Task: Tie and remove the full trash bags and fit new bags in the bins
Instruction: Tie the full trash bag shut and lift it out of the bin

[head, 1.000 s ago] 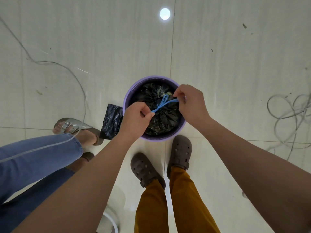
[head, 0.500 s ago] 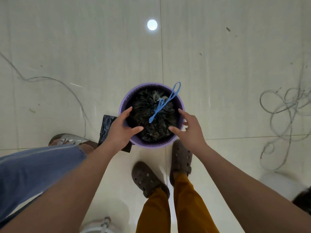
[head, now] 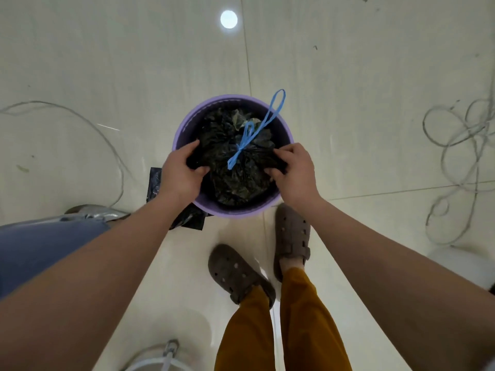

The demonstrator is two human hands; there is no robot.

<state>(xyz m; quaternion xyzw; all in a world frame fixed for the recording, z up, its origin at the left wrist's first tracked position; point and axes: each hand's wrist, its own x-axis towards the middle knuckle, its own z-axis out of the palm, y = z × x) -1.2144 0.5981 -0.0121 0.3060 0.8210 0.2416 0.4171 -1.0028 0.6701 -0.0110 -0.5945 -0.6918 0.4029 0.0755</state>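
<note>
black trash bag (head: 230,178), crinkled, blue-tied shut

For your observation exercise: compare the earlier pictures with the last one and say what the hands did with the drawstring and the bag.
Both hands let go of the blue drawstring, whose loop now lies over the purple bin's far rim. The left hand and right hand then reached in and gripped the black trash bag at its sides. Bag stays tied, in the bin; the folded bag stays beside it.
</note>
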